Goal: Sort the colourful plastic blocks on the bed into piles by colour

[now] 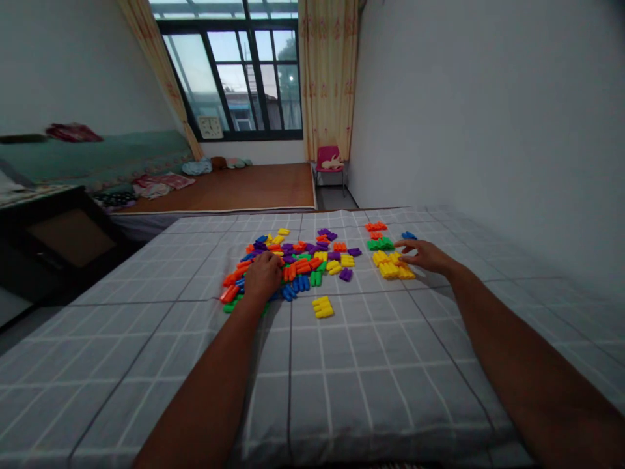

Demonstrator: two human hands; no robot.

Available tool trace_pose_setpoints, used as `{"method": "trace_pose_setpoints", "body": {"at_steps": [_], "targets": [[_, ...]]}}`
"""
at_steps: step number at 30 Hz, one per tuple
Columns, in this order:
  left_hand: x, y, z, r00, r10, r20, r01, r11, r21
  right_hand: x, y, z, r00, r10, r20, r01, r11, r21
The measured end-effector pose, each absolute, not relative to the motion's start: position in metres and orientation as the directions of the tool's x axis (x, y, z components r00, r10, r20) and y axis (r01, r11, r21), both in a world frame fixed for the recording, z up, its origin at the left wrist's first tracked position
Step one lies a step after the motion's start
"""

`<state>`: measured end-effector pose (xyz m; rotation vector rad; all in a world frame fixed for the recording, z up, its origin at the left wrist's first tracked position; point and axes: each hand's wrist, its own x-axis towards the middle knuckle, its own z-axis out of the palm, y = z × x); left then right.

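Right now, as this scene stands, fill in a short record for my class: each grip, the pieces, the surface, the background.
Left grip: over the mixed heap of multicoloured ridged plastic-looking pieces
Right grip: at the stacked yellow ridged pieces; contact unclear
Behind those: green ridged pieces, then orange ridged pieces
Lone piece: flat yellow ridged block, nearer the camera
Surface: grey checked cloth
Background: dark-framed window, pink chair

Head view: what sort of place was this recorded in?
Probably a bedroom in a home: a low, wide, bed-like platform topped with a flat brown mat, yellow floral fabric curtains, and a white square clock by the window.
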<state>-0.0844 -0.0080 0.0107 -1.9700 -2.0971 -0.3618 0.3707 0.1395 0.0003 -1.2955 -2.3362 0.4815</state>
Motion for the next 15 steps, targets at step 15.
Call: {"method": "trace_pose_setpoints", "body": {"at_steps": [15], "targets": [[-0.055,-0.013,0.015,0.211,0.927,0.310,0.965,-0.247,0.083,0.245,0.089,0.025,-0.662,0.689,0.296,0.540,0.711,-0.450]]}}
